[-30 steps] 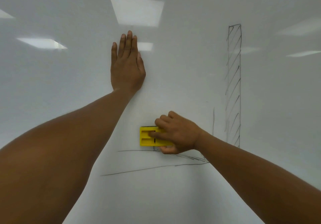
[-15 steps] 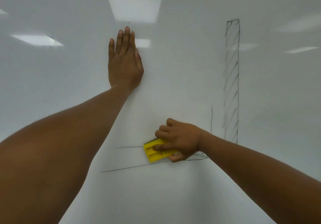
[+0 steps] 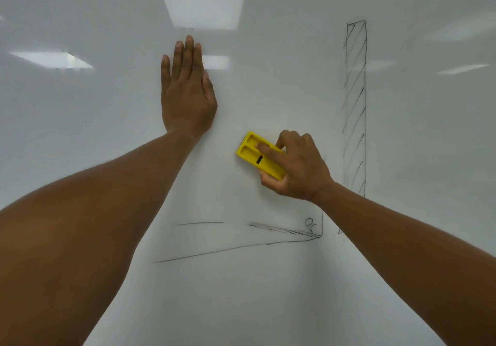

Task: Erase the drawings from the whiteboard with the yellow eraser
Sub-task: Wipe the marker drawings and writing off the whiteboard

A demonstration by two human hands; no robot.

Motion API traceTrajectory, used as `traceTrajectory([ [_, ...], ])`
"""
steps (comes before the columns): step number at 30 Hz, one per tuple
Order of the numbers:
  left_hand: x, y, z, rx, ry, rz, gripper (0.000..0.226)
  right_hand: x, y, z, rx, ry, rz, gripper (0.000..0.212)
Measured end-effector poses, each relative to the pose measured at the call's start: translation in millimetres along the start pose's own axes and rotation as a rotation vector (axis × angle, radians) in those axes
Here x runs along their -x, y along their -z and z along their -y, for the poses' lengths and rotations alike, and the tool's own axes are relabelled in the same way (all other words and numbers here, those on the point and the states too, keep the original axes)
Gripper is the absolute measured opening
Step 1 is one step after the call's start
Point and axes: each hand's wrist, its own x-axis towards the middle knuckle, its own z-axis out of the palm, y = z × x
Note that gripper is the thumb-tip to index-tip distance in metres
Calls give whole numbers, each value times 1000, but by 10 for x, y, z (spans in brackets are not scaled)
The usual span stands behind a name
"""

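The whiteboard (image 3: 107,120) fills the whole view. My right hand (image 3: 298,168) grips the yellow eraser (image 3: 251,151) and holds it tilted against the board, above the low drawn lines. My left hand (image 3: 188,90) lies flat on the board, fingers up and close together, holding nothing. A tall narrow hatched rectangle (image 3: 355,104) is drawn at the right. Below the eraser run a long slanted line (image 3: 228,250), a short stroke (image 3: 200,223) and some hatch marks (image 3: 284,230) ending in a corner with a small squiggle (image 3: 310,225).
Reflections of ceiling light panels (image 3: 201,3) show on the glossy board. My two forearms cross the lower part of the view.
My right hand has carried the eraser up and to the right, off the low lines, and turned it. Part of the upper short line is gone. The left hand stays put.
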Motion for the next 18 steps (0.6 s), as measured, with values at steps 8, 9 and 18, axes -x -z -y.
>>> traceTrajectory([
  [8, 17, 6, -8, 0, 0, 1, 55, 410, -48, -18, -65, 464, 221, 49],
  [9, 16, 8, -8, -1, 0, 0, 55, 422, -31, -66, -50, 390, 206, 50],
  [18, 25, 13, -16, -13, 4, 7, 55, 583, 116, -508, 58, -786, -99, 52],
])
